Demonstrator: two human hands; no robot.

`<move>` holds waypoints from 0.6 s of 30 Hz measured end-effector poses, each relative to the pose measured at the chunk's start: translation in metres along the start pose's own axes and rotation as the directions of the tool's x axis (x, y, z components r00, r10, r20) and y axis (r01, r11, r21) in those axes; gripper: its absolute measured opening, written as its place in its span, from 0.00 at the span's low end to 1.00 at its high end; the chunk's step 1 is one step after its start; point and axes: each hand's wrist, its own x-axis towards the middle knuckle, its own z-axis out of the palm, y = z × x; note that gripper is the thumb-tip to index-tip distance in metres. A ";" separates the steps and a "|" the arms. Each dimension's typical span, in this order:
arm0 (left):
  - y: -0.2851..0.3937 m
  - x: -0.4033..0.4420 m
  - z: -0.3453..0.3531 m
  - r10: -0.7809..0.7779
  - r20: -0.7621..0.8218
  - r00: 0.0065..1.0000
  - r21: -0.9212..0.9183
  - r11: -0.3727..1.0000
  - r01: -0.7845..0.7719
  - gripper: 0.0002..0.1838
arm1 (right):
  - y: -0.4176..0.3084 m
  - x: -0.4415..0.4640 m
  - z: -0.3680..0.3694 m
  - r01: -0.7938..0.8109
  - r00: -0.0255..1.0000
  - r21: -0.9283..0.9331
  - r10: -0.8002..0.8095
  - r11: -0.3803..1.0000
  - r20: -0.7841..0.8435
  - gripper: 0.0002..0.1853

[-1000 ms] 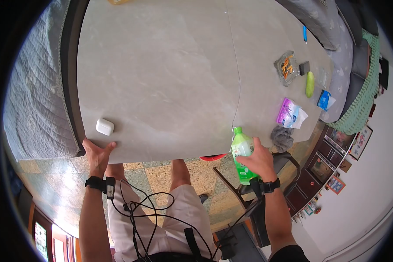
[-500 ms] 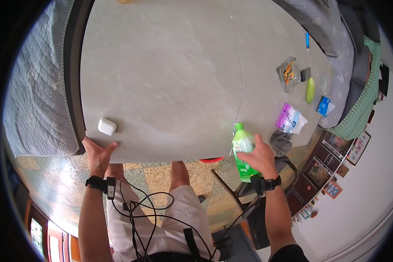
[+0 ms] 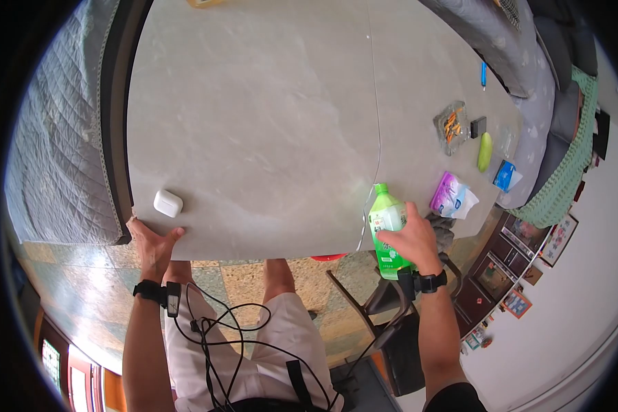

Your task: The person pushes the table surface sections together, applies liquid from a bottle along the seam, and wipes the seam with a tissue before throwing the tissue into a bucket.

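My right hand (image 3: 415, 242) is wrapped round a green plastic bottle (image 3: 389, 218) with a green cap and a printed label. The bottle is at the table's front edge, its cap end pointing away from me. Whether it touches the table I cannot tell. At the front left corner of the grey table (image 3: 254, 123) my left hand (image 3: 152, 246) rests with thumb and fingers apart, holding nothing. Just beyond it lies a white earbud case (image 3: 168, 203).
Right of the bottle are a purple tissue pack (image 3: 452, 195), a dark cloth (image 3: 442, 232), a blue tissue pack (image 3: 505, 176), a green cucumber-like item (image 3: 485, 152) and a glass ashtray (image 3: 451, 128) with cigarette butts. A dark chair (image 3: 399, 343) stands below; black cables (image 3: 244, 338) cross my lap.
My right hand has moved the bottle slightly forward and to the right, over part of the dark cloth in view. My left hand stays at the table corner.
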 end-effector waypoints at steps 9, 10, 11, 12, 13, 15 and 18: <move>0.023 -0.003 -0.009 -0.050 0.039 0.998 -0.046 0.998 0.052 0.55 | -0.015 0.015 -0.025 -0.007 1.000 -0.046 0.006 0.999 -0.015 0.40; 0.023 -0.004 -0.009 -0.061 0.046 0.997 -0.056 0.996 0.064 0.55 | -0.017 0.016 -0.028 -0.006 1.000 -0.049 0.005 0.999 -0.017 0.40; 0.022 -0.004 -0.009 -0.063 0.045 0.997 -0.059 0.996 0.066 0.55 | -0.018 0.019 -0.030 -0.002 1.000 -0.046 0.001 0.999 -0.019 0.40; 0.022 -0.004 -0.008 -0.060 0.041 0.997 -0.045 0.997 0.062 0.54 | -0.019 0.020 -0.032 0.002 1.000 -0.043 -0.003 0.999 -0.021 0.40; 0.022 -0.003 -0.008 -0.057 0.036 0.998 -0.032 0.998 0.058 0.53 | -0.020 0.022 -0.033 0.004 1.000 -0.045 -0.005 0.999 -0.023 0.40; 0.026 -0.003 -0.009 -0.082 0.043 0.996 -0.017 0.996 0.083 0.53 | -0.023 0.026 -0.037 0.011 0.999 -0.050 -0.013 0.999 -0.030 0.41; 0.022 0.000 -0.010 -0.126 0.072 0.989 0.026 0.992 0.125 0.53 | -0.029 0.030 -0.042 0.011 0.999 -0.056 -0.014 0.998 -0.044 0.41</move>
